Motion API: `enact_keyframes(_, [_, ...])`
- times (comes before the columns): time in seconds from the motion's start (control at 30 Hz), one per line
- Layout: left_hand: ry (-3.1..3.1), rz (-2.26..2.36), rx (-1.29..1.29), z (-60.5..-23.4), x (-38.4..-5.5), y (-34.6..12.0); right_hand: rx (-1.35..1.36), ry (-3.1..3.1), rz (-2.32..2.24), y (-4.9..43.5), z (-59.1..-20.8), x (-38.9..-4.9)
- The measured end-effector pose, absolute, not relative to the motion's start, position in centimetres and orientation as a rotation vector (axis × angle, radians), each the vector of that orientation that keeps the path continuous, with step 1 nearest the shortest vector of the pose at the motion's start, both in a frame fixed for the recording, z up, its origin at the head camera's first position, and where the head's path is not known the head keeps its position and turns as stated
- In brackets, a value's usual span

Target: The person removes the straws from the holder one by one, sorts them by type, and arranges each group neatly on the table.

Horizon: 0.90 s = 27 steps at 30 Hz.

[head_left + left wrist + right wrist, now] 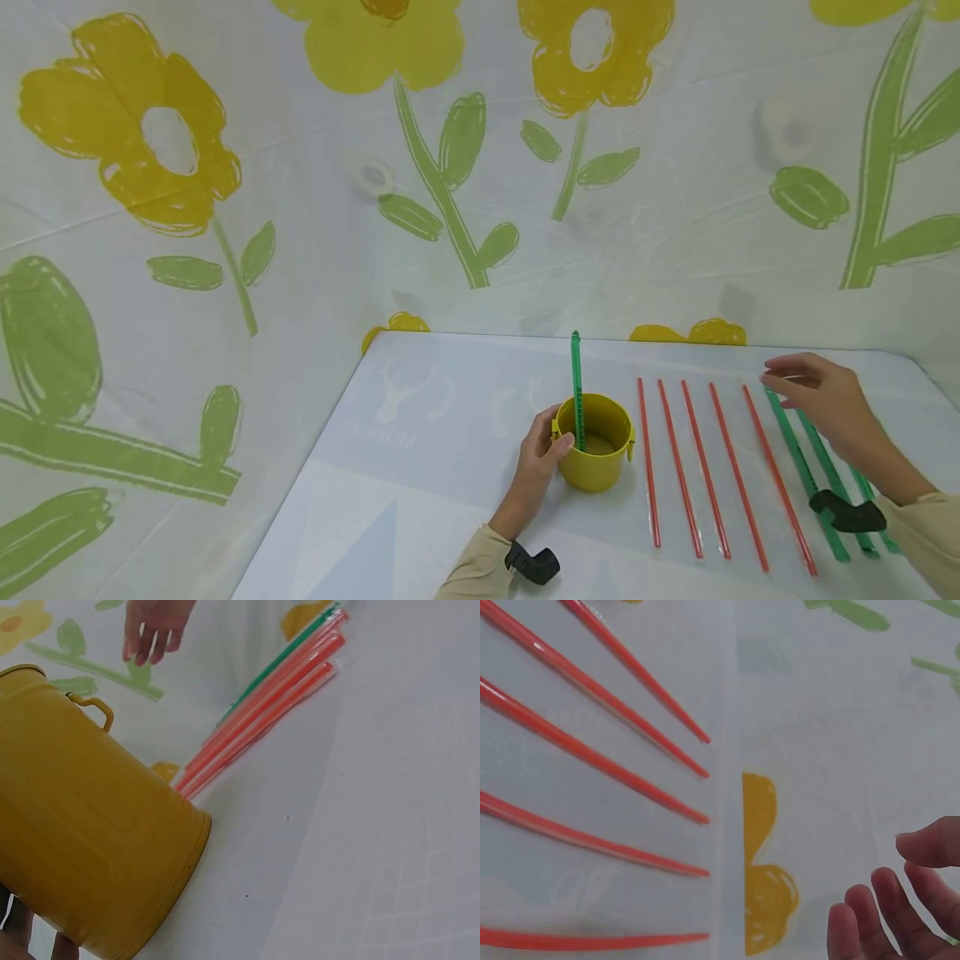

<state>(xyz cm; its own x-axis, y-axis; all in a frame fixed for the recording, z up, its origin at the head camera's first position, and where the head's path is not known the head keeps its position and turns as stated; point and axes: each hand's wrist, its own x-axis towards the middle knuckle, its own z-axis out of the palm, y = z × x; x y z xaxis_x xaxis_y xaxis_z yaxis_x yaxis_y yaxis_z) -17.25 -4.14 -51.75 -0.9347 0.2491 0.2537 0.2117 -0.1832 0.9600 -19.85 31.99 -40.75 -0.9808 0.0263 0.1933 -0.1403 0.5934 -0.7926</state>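
My left hand (534,471) grips the side of a yellow bucket (592,477) with small side handles, the thumb at its rim. One green straw (577,367) stands in the bucket, leaning on the rim near that thumb. My right hand (832,408) hovers over the upper ends of several green straws (793,450) on the right, its fingers loosely bent. In the right wrist view the thumb and fingers (889,889) are apart and hold nothing. Several red straws (738,479) lie side by side between the bucket and the green ones; the wrist covers part of the green row.
Everything lies on a white table (420,500) with faint printed shapes. Behind and to the left hangs a pale curtain (322,208) with yellow flowers and green leaves. Each wrist wears a black strap device (534,564).
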Motion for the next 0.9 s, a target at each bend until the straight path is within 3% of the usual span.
enact_keyframes(0.9, [2.005, 2.321, 0.562, -51.7, -17.2, -4.2, 0.247, -2.622, 1.328, 24.9, -38.2, -19.5])
